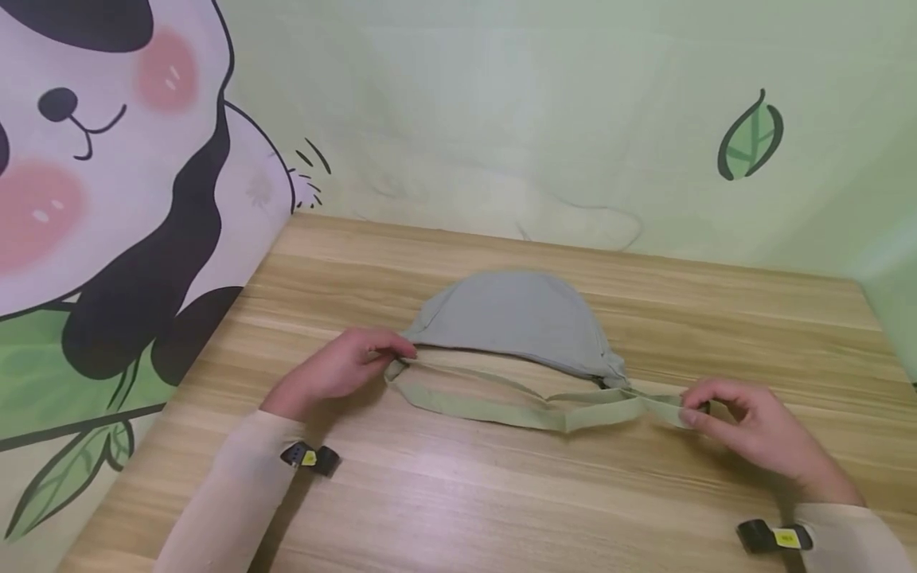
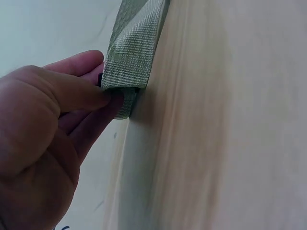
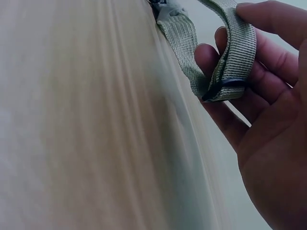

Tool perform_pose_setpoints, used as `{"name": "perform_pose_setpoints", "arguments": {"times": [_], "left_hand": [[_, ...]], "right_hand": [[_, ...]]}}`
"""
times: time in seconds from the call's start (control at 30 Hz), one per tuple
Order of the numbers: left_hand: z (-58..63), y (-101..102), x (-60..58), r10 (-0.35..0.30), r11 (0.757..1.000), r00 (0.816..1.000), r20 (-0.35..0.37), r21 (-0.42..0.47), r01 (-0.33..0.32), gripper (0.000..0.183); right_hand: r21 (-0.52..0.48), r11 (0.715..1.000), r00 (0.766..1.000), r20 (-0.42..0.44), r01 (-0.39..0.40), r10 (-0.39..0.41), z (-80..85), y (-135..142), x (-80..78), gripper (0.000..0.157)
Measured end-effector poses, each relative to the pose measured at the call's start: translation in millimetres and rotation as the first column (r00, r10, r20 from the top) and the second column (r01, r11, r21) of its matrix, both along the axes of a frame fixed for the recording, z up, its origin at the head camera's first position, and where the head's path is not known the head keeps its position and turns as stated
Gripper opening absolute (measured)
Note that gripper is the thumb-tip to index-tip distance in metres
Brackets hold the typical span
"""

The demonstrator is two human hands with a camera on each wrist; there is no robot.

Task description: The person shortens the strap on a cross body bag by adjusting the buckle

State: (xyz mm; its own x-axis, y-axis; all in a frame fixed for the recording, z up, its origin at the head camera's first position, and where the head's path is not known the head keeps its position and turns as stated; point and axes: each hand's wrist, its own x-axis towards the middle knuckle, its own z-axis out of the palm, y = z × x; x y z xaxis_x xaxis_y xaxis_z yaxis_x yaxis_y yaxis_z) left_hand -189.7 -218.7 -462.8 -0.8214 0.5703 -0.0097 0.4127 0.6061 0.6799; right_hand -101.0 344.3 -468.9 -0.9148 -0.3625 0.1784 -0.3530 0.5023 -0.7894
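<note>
A grey half-moon fabric bag lies on the table with its straight edge toward me. Its pale green webbing strap loops along the near side. At the bag's left corner my left hand pinches the strap between thumb and fingers; the left wrist view shows the folded webbing there. Out to the right of the bag, my right hand holds a doubled end of the strap. Beside those fingers, a black slider crosses the webbing in the right wrist view.
The wood-grain table runs back to a pale green wall covering with a printed leaf. A large printed panda covers the left side. Each wrist wears a black band with a yellow label.
</note>
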Motion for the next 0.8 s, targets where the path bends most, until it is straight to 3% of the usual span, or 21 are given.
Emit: {"name": "perform_pose_setpoints", "arguments": {"times": [0.3, 0.4, 0.6, 0.8], "left_hand": [[10.1, -3, -0.7, 0.058, 0.998, 0.998, 0.004, 0.005, -0.058, 0.032], [14.1, -7, -0.9, 0.051, 0.999, 0.999, 0.005, 0.011, -0.051, 0.033], [13.6, -12, -1.1, -0.029, 0.999, 1.000, -0.007, -0.014, 0.029, 0.034], [11.1, -6, -0.8, -0.153, 0.985, 0.982, -0.107, -0.095, 0.144, 0.022]], "right_hand": [[-0.023, 0.999, 1.000, -0.003, 0.029, -0.029, -2.6, 16, 0.6, 0.025], [-0.044, 0.998, 0.999, -0.008, 0.045, -0.046, -2.1, 20, 0.4, 0.025], [-0.044, 0.998, 0.999, -0.025, 0.037, -0.038, 0.1, 23, -1.3, 0.025], [0.028, 1.000, 0.998, -0.059, -0.009, 0.011, 1.6, 13, -1.2, 0.031]]}}
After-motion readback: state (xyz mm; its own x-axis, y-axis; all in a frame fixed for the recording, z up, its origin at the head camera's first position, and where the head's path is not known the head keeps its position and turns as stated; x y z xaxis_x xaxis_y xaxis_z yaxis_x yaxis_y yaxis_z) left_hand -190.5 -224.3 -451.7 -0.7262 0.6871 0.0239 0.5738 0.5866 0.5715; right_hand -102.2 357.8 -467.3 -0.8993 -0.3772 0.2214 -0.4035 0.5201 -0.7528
